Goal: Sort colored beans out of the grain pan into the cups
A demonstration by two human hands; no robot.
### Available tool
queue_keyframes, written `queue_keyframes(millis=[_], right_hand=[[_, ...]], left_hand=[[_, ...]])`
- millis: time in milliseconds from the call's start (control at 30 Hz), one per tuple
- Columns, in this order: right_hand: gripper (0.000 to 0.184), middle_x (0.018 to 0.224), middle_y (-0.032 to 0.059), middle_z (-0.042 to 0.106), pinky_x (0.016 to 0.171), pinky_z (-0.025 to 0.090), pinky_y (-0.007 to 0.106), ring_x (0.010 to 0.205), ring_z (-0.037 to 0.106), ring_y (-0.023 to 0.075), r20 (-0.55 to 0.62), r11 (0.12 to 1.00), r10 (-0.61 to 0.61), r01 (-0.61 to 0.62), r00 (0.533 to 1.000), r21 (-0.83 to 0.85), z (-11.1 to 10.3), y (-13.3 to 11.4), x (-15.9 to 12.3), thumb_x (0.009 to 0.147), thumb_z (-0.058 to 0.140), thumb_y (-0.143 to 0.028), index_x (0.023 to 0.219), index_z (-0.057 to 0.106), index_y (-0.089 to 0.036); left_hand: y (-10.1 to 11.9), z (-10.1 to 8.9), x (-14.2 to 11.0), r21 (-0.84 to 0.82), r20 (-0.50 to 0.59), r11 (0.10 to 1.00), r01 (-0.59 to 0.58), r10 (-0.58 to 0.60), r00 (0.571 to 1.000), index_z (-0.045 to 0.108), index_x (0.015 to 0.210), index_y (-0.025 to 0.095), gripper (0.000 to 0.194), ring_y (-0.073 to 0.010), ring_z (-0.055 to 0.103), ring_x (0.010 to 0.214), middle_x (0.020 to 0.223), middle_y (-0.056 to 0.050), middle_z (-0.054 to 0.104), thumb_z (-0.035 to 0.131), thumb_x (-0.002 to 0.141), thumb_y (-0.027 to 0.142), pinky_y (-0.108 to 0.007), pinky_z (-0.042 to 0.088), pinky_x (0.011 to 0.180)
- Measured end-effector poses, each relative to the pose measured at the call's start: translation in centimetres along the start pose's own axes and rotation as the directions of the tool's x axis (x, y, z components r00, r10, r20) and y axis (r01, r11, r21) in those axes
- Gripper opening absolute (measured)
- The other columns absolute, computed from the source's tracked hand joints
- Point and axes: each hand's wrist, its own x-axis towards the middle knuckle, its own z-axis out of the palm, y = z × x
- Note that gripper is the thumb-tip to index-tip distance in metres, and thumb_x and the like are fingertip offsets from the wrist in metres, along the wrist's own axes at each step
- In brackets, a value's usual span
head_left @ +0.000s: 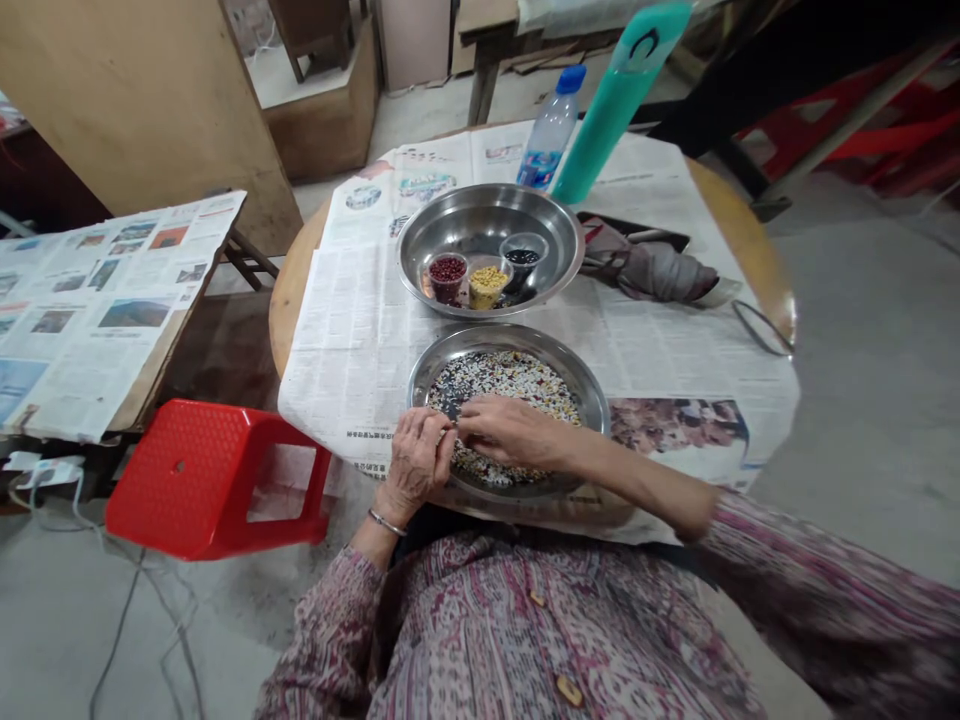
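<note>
Left hand curled, fingertips drawn together over the near edge of the plate. Right hand low and nearly flat, its fingers reaching across to meet the left fingertips. Whether either hand holds a grain: too small to tell. Mixed beans lie spread in a steel plate, directly under both hands, lower centre of frame. Just above sits a steel basin holding a cup of red beans, a cup of yellow beans and a cup of dark beans. Newspaper covers the round table. Technique note: fingertip work goes best kept low over the plate, disturbing few neighbouring beans.
</note>
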Motion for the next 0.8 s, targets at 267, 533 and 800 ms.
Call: queue_keyframes(millis=[267, 533, 800], right_hand=[[0.020, 0.084, 0.0041, 0.063, 0.069, 0.040, 0.029, 0.077, 0.058, 0.0165, 0.077, 0.989, 0.146, -0.144, 0.986, -0.028, -3.5, -1.8, -7.5, 0.094, 0.049, -0.013, 0.079, 0.061, -0.020], [0.017, 0.084, 0.0046, 0.069, 0.071, 0.043, 0.030, 0.079, 0.060, 0.0187, -0.007, 0.974, 0.154, -0.153, 0.988, -0.168, -1.0, -1.0, -6.6, 0.088, 0.055, -0.009, 0.082, 0.067, -0.020], [0.030, 0.137, 0.0132, 0.059, 0.101, 0.044, 0.048, 0.128, 0.049, 0.0313, -0.239, 0.958, 0.048, -0.112, 0.970, -0.263, 0.2, -0.1, -0.8, 0.096, 0.059, -0.028, 0.125, 0.064, -0.022]], left_hand=[[0.0, 0.0, 0.1, -0.011, 0.013, 1.000, 0.002, -0.002, 1.000, 0.057, 0.096, 0.019, 0.016, -0.0212, 0.060, 0.092, 0.091, -0.007, 0.063, 0.043, 0.104, 0.023, -0.037, 0.050, 0.087], [0.0, -0.1, 0.2, 0.003, 0.014, 1.000, -0.008, 0.008, 1.000, 0.056, 0.095, 0.019, 0.016, -0.0205, 0.060, 0.090, 0.090, -0.006, 0.064, 0.044, 0.104, 0.023, -0.038, 0.051, 0.088], [-0.1, 0.0, -0.2, 0.010, 0.038, 1.000, 0.011, -0.011, 0.999, 0.057, 0.098, 0.019, 0.015, -0.0218, 0.060, 0.094, 0.092, -0.007, 0.063, 0.043, 0.103, 0.021, -0.039, 0.050, 0.089]])
